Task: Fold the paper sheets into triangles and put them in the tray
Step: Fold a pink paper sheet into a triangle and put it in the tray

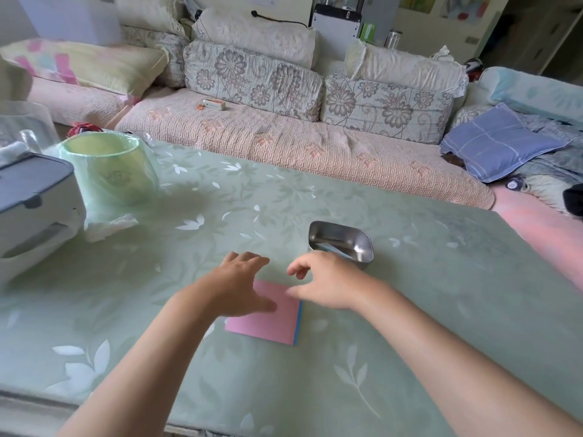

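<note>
Head view — pink paper [268,324] under left hand [238,287], right hand [329,287], fingers [249,258] loose, empty

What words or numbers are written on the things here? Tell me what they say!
No text reads clearly.
Green bin: faint mark on its side, too blurred to read.
Small box on the sofa: print too small to read.
Pink paper and metal tray: no writing shows.

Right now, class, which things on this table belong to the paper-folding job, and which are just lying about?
Job: pink sheet, blue sheet beneath it, metal tray, folded paper inside.
Lying about: green bin, crumpled tissue, grey-lidded appliance.
</note>
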Action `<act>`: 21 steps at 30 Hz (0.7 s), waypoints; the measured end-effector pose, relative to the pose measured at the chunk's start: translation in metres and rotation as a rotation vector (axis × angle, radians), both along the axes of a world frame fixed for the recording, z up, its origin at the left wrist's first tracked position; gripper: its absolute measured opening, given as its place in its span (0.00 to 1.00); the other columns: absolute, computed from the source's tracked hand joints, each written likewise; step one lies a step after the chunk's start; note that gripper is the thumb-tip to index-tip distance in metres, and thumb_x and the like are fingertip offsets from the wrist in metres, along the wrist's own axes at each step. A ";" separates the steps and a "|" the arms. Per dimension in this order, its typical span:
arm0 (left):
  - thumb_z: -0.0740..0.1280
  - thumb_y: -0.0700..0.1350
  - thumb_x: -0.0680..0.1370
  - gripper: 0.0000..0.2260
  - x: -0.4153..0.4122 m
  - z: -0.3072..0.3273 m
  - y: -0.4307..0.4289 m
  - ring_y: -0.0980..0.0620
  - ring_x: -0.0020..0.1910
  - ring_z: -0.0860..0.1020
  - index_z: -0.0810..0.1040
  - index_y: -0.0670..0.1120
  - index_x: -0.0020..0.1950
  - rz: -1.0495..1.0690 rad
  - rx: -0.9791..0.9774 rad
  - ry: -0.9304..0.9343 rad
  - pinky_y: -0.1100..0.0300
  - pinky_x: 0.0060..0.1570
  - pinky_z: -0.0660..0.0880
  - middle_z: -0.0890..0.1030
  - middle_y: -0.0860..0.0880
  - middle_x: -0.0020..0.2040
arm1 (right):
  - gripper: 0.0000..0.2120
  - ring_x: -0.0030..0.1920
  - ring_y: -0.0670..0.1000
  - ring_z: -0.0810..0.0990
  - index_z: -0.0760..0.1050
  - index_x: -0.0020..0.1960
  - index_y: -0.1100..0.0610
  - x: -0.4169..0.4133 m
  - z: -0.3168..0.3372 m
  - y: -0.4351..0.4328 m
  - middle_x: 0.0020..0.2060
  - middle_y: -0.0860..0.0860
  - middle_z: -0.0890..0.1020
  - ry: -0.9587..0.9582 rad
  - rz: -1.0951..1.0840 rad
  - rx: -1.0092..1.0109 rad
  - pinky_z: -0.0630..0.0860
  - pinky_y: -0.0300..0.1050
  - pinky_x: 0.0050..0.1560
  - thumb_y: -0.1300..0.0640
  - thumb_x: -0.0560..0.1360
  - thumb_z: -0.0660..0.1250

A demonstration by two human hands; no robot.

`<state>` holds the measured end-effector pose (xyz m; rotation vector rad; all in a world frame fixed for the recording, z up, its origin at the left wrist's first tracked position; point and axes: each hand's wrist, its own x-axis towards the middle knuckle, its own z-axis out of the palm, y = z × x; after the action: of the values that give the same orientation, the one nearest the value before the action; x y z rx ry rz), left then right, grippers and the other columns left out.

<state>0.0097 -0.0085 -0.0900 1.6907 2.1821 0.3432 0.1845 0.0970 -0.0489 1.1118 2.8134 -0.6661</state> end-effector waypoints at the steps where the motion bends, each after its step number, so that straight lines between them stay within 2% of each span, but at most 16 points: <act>1: 0.73 0.65 0.68 0.45 -0.001 -0.001 -0.007 0.53 0.75 0.54 0.56 0.55 0.79 -0.019 -0.035 0.006 0.55 0.72 0.59 0.59 0.57 0.77 | 0.28 0.60 0.46 0.76 0.75 0.66 0.43 -0.001 -0.005 -0.006 0.60 0.42 0.77 -0.050 0.011 0.012 0.74 0.44 0.60 0.38 0.69 0.74; 3: 0.74 0.67 0.65 0.48 0.000 -0.004 -0.014 0.54 0.75 0.53 0.56 0.55 0.79 -0.052 -0.069 0.036 0.54 0.73 0.57 0.58 0.58 0.77 | 0.36 0.65 0.49 0.73 0.71 0.71 0.43 -0.002 -0.013 -0.015 0.64 0.45 0.71 -0.114 0.002 0.038 0.72 0.49 0.63 0.34 0.66 0.73; 4: 0.74 0.68 0.64 0.48 0.000 -0.005 -0.017 0.54 0.75 0.54 0.57 0.55 0.79 -0.058 -0.062 0.051 0.55 0.73 0.58 0.58 0.58 0.76 | 0.36 0.64 0.49 0.73 0.72 0.69 0.43 -0.003 -0.016 -0.018 0.63 0.45 0.70 -0.111 -0.001 0.050 0.72 0.48 0.62 0.34 0.65 0.73; 9: 0.76 0.67 0.63 0.39 0.001 -0.005 -0.021 0.55 0.66 0.62 0.70 0.58 0.71 -0.059 0.044 0.038 0.56 0.66 0.66 0.68 0.59 0.67 | 0.26 0.54 0.47 0.76 0.77 0.58 0.42 -0.006 -0.020 -0.022 0.55 0.44 0.73 -0.042 -0.024 0.062 0.73 0.44 0.53 0.38 0.63 0.76; 12: 0.77 0.65 0.62 0.39 0.000 -0.007 -0.019 0.55 0.64 0.64 0.70 0.58 0.71 -0.039 0.072 0.017 0.55 0.64 0.68 0.70 0.57 0.64 | 0.19 0.51 0.46 0.77 0.76 0.54 0.42 -0.010 -0.024 -0.020 0.52 0.42 0.76 0.056 -0.065 0.002 0.74 0.43 0.50 0.45 0.65 0.77; 15: 0.78 0.65 0.61 0.42 -0.002 -0.007 -0.017 0.54 0.64 0.64 0.68 0.59 0.72 -0.032 0.073 0.003 0.55 0.63 0.69 0.70 0.56 0.62 | 0.16 0.48 0.46 0.79 0.76 0.53 0.43 -0.013 -0.030 -0.019 0.47 0.42 0.80 0.193 -0.165 -0.112 0.78 0.47 0.55 0.52 0.68 0.76; 18: 0.78 0.65 0.60 0.42 -0.003 -0.008 -0.016 0.54 0.63 0.63 0.68 0.59 0.71 -0.032 0.081 0.002 0.56 0.62 0.69 0.69 0.56 0.61 | 0.22 0.54 0.46 0.77 0.75 0.62 0.42 -0.015 -0.036 -0.017 0.56 0.44 0.74 0.098 -0.153 -0.012 0.73 0.43 0.57 0.45 0.69 0.74; 21: 0.78 0.66 0.59 0.39 -0.004 -0.007 -0.016 0.54 0.60 0.62 0.71 0.60 0.67 -0.020 0.100 0.023 0.59 0.58 0.68 0.68 0.56 0.59 | 0.20 0.56 0.47 0.76 0.78 0.59 0.42 -0.016 -0.037 -0.017 0.57 0.44 0.73 0.080 -0.112 0.003 0.72 0.42 0.55 0.43 0.69 0.74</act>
<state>0.0057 -0.0241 -0.0971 1.7767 2.1963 0.4367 0.1687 0.0801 -0.0860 1.2794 2.8356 -0.7308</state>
